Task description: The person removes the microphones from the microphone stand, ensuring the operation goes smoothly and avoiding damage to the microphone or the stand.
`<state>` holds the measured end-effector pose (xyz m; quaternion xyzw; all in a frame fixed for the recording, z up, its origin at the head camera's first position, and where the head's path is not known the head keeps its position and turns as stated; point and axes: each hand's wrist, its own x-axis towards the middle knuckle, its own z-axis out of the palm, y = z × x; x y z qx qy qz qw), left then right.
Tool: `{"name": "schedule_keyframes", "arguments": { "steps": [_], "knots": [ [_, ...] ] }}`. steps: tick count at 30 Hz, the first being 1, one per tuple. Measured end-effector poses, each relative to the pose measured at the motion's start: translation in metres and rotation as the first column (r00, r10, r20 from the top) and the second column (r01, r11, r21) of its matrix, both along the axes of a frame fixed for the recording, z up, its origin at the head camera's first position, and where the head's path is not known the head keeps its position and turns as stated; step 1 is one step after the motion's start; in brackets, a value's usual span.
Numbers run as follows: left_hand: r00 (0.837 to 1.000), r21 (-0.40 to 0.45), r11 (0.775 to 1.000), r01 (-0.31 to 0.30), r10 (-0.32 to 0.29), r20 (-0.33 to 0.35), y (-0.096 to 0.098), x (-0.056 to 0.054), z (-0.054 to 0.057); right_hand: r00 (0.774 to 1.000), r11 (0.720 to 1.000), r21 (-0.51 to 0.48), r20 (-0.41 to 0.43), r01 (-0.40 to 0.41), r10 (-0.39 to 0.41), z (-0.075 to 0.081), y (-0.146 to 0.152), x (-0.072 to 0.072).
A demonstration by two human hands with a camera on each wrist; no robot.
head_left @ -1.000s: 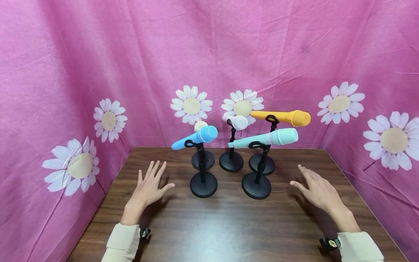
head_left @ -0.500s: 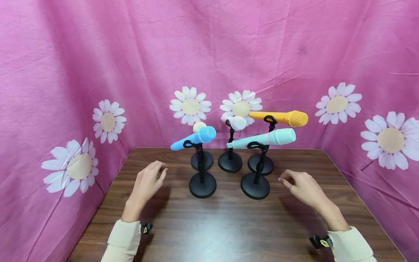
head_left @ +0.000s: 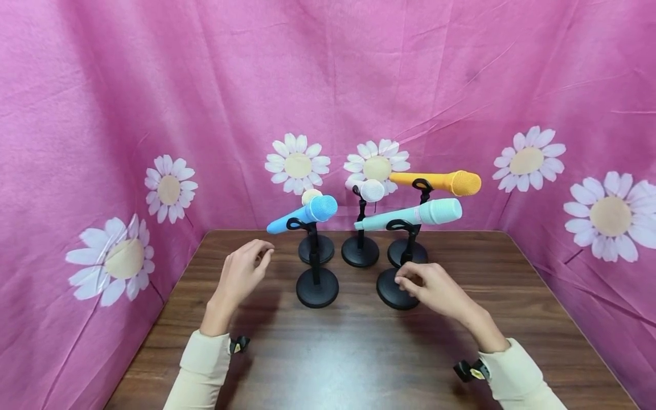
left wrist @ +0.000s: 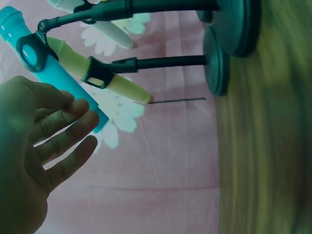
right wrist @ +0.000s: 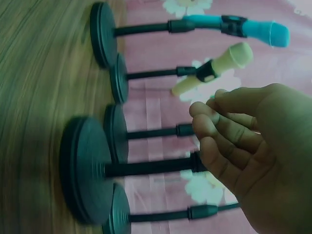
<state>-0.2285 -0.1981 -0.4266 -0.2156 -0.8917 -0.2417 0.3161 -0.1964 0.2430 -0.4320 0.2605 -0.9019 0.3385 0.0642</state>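
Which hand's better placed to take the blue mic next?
Left, probably: the left hand is empty and close to the blue mic. The right hand is farther across, near the mint mic and its stand.

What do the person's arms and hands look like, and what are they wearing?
Both the left hand and right hand are bare, with no gloves or rings showing. The left sleeve and right sleeve are plain cream and long. A small black device with a yellowish mark sits by each cuff: left device, right device.
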Motion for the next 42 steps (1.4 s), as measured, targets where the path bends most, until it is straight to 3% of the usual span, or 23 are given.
{"name": "schedule_keyframes", "arguments": {
  "steps": [11, 22, 34, 42],
  "knots": [
    [0.999, 0.082, 0.995, 0.051, -0.051, -0.011, 0.019, -0.002, 0.017, 0.992, 0.983, -0.156, 0.060, -0.100, 0.111, -0.009, -0.049, -0.018],
    [0.993, 0.194, 0.974, 0.115, -0.117, -0.001, 0.032, -0.010, 0.030, 0.982, 0.970, -0.209, 0.113, -0.123, 0.149, -0.003, -0.085, -0.034],
    [0.979, 0.281, 0.938, 0.201, -0.188, -0.075, 0.042, -0.021, 0.049, 0.987, 0.964, -0.226, 0.033, -0.144, 0.155, 0.001, -0.120, -0.055],
    [0.966, 0.297, 0.926, 0.231, -0.256, 0.046, 0.049, -0.031, 0.058, 0.982, 0.955, -0.256, 0.075, -0.152, 0.176, -0.005, -0.141, -0.064]
  ]
}}
